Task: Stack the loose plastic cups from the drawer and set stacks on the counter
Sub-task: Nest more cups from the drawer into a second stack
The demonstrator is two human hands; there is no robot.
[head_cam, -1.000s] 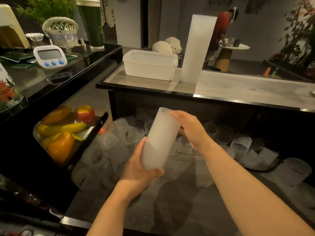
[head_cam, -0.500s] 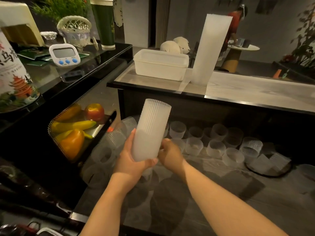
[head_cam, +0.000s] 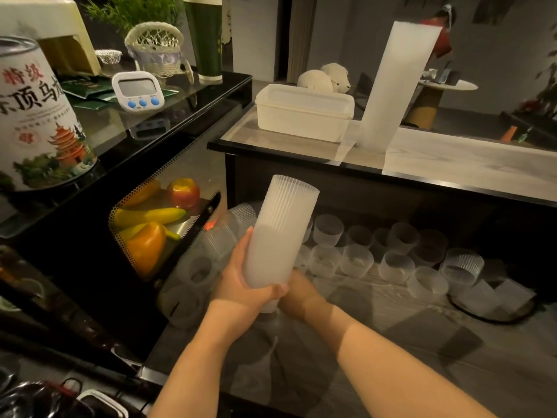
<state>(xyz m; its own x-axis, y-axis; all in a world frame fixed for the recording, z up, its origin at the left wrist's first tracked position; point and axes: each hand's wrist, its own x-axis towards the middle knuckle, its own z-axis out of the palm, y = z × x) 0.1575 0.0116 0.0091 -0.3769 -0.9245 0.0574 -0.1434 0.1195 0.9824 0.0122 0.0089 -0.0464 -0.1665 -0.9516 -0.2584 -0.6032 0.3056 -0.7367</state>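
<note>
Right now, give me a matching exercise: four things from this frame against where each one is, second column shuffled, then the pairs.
Things:
1. tall cup stack
2. short cup stack
3. loose cups
4. kitchen timer

Places:
A. in the drawer
B. on the black glass shelf
C. standing on the counter
D. gripped in the left hand

Pairs: 1-C, 2-D, 3-A, 4-B

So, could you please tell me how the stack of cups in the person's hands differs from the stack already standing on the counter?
The hand-held stack is far shorter than the counter stack. The hand-held stack is gripped near its base by the left hand, with the right hand at its bottom, above the drawer; the counter stack stands free on the counter, beside a white tub. Both lean slightly right. Both are frosted, ribbed plastic cups.
</note>
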